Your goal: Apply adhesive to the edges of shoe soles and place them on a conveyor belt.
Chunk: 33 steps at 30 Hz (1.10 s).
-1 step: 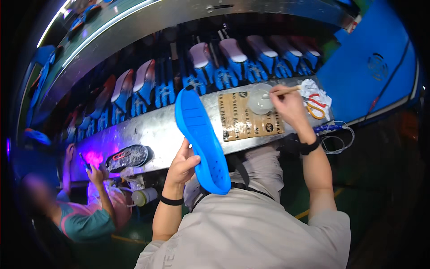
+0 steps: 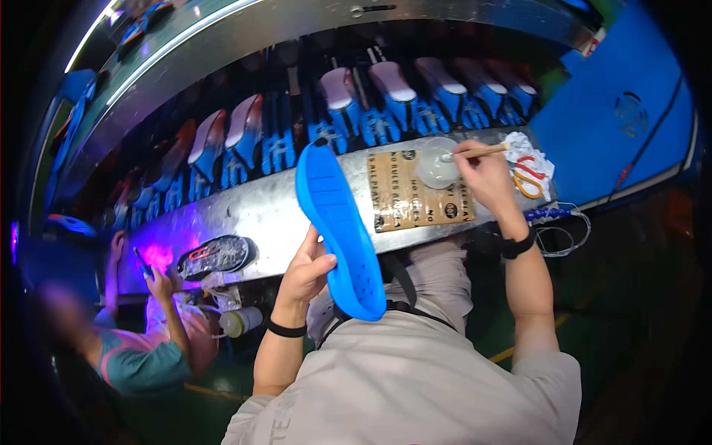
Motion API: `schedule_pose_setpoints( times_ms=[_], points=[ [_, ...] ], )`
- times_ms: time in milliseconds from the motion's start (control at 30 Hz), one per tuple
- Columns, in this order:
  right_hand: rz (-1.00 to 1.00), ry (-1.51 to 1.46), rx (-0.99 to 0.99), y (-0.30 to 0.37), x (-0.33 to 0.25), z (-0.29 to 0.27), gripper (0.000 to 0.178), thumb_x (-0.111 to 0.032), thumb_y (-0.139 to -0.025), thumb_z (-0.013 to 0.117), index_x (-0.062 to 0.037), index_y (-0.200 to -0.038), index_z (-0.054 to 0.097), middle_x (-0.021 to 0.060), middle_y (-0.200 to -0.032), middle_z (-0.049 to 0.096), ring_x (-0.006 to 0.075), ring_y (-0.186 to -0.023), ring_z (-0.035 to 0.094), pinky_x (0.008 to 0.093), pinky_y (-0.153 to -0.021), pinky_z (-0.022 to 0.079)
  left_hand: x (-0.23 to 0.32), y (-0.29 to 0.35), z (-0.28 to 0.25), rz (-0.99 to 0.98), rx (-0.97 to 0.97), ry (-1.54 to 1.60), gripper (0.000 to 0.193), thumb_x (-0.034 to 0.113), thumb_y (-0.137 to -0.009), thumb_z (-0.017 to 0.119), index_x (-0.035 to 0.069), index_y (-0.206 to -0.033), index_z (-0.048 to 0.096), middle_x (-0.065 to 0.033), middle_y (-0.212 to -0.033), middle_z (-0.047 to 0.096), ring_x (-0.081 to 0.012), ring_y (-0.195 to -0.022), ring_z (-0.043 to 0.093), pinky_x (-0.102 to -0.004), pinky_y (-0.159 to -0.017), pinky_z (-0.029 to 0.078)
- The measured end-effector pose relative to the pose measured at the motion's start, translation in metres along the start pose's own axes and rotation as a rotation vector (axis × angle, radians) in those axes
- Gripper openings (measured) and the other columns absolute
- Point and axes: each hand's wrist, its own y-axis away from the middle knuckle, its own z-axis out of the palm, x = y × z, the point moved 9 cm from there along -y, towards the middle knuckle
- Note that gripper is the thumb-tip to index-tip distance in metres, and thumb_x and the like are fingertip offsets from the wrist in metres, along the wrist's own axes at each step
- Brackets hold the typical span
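My left hand (image 2: 305,271) grips a bright blue shoe sole (image 2: 335,211) by its edge, thumb on the inner side. The sole is tilted upright in front of my body, its hollow inside showing small holes at the lower end. My right hand (image 2: 483,178) pinches a brush with a wooden handle (image 2: 489,150). The brush's tip reaches into a round, translucent bowl (image 2: 436,176) with pale contents. Under that bowl lies a brown, printed piece of cardboard (image 2: 397,199) on the metal bench (image 2: 278,204).
Right of the bowl are crumpled white paper (image 2: 545,165) and orange-red handles (image 2: 528,183), seemingly scissors. A dark sole (image 2: 216,256) lies left on the bench. Behind runs a row of blue clamps with shoe forms (image 2: 393,81). A co-worker (image 2: 141,356) sits at the left.
The whole view has shifted very slightly. Both hands keep their holds on the sole and the brush.
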Motion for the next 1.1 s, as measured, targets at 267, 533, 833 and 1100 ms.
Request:
schedule_pose_setpoints(
  times_ms=[267, 533, 833, 1100],
  points=[
    [-0.272, 0.031, 0.151, 0.008, -0.043, -0.001, 0.006, -0.007, -0.087, 0.071, -0.0017, -0.091, 0.073, 0.0115, -0.091, 0.073, 0.0275, -0.083, 0.071, 0.0363, -0.075, 0.053, -0.003, -0.001, 0.004, -0.02, -0.008, -0.024, 0.101, 0.022, -0.084, 0.081, 0.004, -0.162, 0.02, -0.0148, -0.149, 0.049, -0.0276, -0.134, 0.055, -0.0422, -0.114, 0.043],
    [-0.277, -0.485, -0.185, 0.028, -0.087, 0.059, 0.016, -0.01, -0.092, 0.071, -0.0006, -0.104, 0.075, 0.01, -0.097, 0.074, 0.0213, -0.089, 0.066, 0.0354, -0.083, 0.05, -0.005, 0.001, 0.012, -0.056, -0.043, 0.006, 0.1, 0.022, -0.084, 0.08, 0.002, -0.162, 0.02, -0.0161, -0.15, 0.049, -0.0284, -0.134, 0.055, -0.043, -0.113, 0.044],
    [-0.417, -0.452, -0.127, 0.027, -0.104, 0.067, 0.015, -0.009, -0.087, 0.074, -0.0016, -0.099, 0.075, 0.0103, -0.088, 0.074, 0.025, -0.081, 0.064, 0.0384, -0.078, 0.049, -0.001, 0.006, 0.015, -0.077, -0.075, -0.022, 0.099, 0.025, -0.085, 0.079, 0.002, -0.162, 0.021, -0.0157, -0.15, 0.049, -0.0281, -0.135, 0.054, -0.043, -0.113, 0.044],
    [-0.302, -0.558, -0.266, 0.031, -0.095, 0.075, 0.011, -0.01, -0.087, 0.073, -0.0018, -0.094, 0.075, 0.0104, -0.089, 0.075, 0.0245, -0.081, 0.064, 0.0367, -0.077, 0.049, 0.001, 0.006, 0.005, -0.095, -0.032, -0.027, 0.099, 0.027, -0.085, 0.078, 0.001, -0.162, 0.021, -0.0163, -0.152, 0.047, -0.0279, -0.137, 0.052, -0.0418, -0.114, 0.043]
  ],
)
